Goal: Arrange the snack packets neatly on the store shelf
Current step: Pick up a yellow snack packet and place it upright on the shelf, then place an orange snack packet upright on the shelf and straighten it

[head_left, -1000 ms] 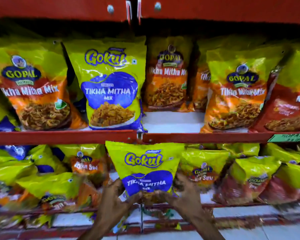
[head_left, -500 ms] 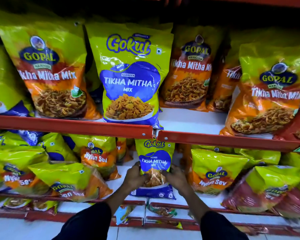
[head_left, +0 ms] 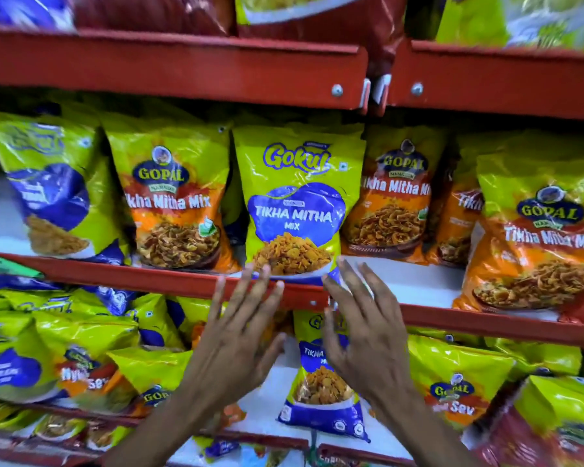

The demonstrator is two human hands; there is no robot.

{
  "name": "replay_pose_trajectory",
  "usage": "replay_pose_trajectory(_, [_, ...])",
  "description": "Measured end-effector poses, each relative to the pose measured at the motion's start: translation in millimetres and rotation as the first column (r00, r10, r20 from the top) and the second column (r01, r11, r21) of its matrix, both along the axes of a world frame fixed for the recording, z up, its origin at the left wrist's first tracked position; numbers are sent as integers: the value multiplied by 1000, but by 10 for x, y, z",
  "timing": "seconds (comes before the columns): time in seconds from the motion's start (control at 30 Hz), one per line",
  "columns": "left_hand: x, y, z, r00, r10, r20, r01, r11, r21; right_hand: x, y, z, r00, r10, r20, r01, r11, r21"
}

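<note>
On the middle shelf [head_left: 169, 276], a Gokul packet [head_left: 297, 203] is stood upright between two Gopal packets. Left hand [head_left: 240, 335] and right hand [head_left: 361, 332] are raised just below it, fingers spread, nothing held. Second Gokul packet [head_left: 321, 392] is stood on the lower shelf behind them.

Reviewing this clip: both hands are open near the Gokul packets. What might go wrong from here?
1. The lower Gokul Tikha Mitha packet stands alone with bare shelf either side and neither hand gripping it; it may topple.
2. The upper Gokul packet has its bottom edge at the red shelf lip; a push from the left hand or right hand could tip it off.
</note>
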State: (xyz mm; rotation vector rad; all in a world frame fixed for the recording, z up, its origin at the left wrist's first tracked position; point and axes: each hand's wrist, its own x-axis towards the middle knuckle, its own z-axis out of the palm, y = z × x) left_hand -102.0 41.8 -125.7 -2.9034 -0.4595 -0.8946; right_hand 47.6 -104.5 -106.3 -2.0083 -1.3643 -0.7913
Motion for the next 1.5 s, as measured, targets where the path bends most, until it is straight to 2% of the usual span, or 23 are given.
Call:
replay_pose_trajectory(0.17, [-191,365,564,980,152,126,-162,985,68,-203,598,461,996,-2,92,12,995,-102])
replay_pose_trajectory(0.3, [-421,767,686,952,238,194,-244,970,10,-407,1085,557,985,160,72,-158,987,-38])
replay_pose_trajectory(0.33, [-463,877,667,942,243,230,-241,970,-40,-463,1185,562,978,205,30,-205,979,-10])
replay_pose_trajectory(0.4, [-560,1135,646,911,277,305,-229,956,-185,-594,1425,592,954,240,-181,-241,970,17])
replay_pose_trajectory(0.43, [-587,1230,650,894,312,321,-229,935,-270,-629,1540,579,920,227,-318,-238,971,6])
replay_pose_trajectory(0.5, [-643,1467,643,875,379,301,-221,866,-449,-678,1796,564,863,153,-482,-191,981,-30])
replay_pose_trajectory(0.57, [-636,1651,620,881,394,261,-188,798,-572,-634,1989,532,807,114,-579,-177,983,-52])
replay_pose_trajectory(0.67, [-595,1882,584,908,352,226,-93,696,-712,-538,2175,530,669,141,-730,-246,969,-37])
replay_pose_trajectory(0.77, [-528,1994,502,917,268,294,94,572,-815,-467,2251,504,561,172,-810,-278,961,12])
replay_pose_trajectory(0.87, [-531,1958,450,870,251,425,231,555,-800,-452,2229,416,554,216,-804,-258,963,81])
replay_pose_trajectory(1.0, [-588,1718,500,748,296,594,386,534,-752,-591,2007,509,576,315,-754,-246,947,208])
replay_pose_trajectory(1.17, [-753,1187,711,662,265,701,460,594,-659,-771,1443,679,552,445,-705,-269,896,354])
replay_pose_trajectory(1.3, [-725,655,970,690,189,699,491,588,-643,-726,809,786,475,513,-715,-277,858,432])
replay_pose_trajectory(1.43, [-441,262,1015,763,149,629,489,503,-713,-426,291,796,402,520,-753,-232,854,466])
replay_pose_trajectory(1.5, [-261,76,993,794,151,590,472,460,-752,-266,90,754,400,497,-770,-202,868,454])
